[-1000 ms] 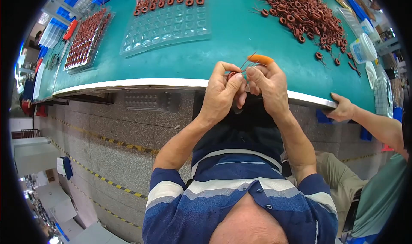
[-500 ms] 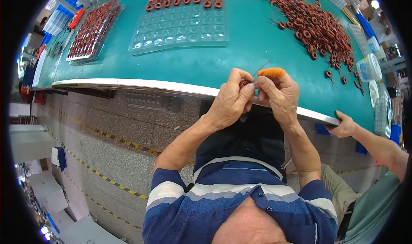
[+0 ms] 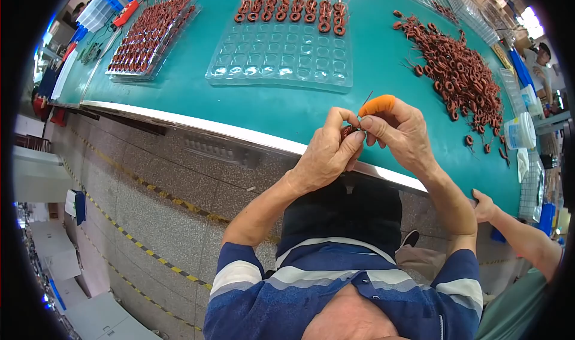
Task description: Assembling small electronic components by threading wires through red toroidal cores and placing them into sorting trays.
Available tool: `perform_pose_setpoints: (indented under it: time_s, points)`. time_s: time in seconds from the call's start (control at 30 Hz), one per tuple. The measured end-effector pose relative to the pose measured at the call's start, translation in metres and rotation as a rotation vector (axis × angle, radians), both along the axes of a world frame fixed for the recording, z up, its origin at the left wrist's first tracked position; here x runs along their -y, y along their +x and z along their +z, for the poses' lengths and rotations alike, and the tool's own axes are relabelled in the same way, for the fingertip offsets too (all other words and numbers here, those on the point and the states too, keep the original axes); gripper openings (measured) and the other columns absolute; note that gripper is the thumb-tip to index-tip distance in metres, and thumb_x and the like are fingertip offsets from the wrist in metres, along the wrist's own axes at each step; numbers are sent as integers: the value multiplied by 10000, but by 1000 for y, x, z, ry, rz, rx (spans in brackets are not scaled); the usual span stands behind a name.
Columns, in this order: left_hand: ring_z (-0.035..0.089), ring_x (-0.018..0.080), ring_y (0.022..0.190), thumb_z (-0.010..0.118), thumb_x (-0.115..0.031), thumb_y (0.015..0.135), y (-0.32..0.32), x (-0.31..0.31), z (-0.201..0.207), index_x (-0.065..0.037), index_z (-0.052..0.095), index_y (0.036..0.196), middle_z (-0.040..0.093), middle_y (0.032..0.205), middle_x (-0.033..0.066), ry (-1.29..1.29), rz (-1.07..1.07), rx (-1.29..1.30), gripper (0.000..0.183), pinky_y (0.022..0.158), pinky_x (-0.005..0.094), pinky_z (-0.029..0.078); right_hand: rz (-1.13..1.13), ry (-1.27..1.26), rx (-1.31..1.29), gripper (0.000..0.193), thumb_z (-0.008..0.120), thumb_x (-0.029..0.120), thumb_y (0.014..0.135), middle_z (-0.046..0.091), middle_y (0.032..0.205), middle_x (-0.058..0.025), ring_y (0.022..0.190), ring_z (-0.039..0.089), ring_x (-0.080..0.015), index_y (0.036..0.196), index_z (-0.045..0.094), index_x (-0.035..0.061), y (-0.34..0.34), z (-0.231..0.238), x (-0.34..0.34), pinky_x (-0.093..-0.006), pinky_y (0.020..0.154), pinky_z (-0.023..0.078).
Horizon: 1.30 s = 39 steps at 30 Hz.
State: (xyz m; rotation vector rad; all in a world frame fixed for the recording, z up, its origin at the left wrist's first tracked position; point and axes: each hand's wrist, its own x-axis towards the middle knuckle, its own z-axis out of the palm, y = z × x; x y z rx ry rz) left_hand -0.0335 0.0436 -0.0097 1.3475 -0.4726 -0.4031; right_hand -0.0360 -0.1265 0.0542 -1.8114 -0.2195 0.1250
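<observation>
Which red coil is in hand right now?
The coil gripped by the left hand, beside the right hand; the others sit in trays or lie loose on the table.

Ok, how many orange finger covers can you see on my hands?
1: the orange finger cover is on the index finger of your right hand. I see none on your left hand, though some fingers are partly hidden.

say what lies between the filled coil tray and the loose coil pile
A partly filled clear tray lies between the filled coil tray and the loose coil pile, in the head view.
</observation>
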Motion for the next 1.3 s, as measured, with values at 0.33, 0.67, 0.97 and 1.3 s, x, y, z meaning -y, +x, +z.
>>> perform_pose_setpoints:
  time_s: [0.33,0.67,0.97,1.3]
  points:
    - [542,105,633,544,-155,956,29,-19,-7,19,325,1273,591,821,82,138,186,117,423,576,235,456,-52,-225,379,208,626,157,847,618,657,-27,545,550,-70,958,656,-16,148,12,-16,-220,494,412]
    - [544,97,651,551,-122,951,28,-25,-10,2,437,1196,577,801,71,132,143,133,297,575,229,457,1,-489,387,213,624,203,885,644,723,-23,537,551,-78,1005,666,32,248,-34,-39,-245,504,443]
    - [561,113,608,564,-103,918,30,-19,-7,-3,542,1081,587,748,74,152,194,82,193,546,263,455,-113,-454,495,333,646,208,864,677,840,-141,690,641,-186,1111,603,-10,200,-20,-15,-311,642,513]
    - [520,66,644,539,-120,959,30,-14,-6,-8,542,1088,564,768,16,77,179,60,171,562,205,424,-282,-992,850,247,638,96,839,581,1006,-127,830,628,-281,1058,587,-7,57,-36,112,-344,686,554]
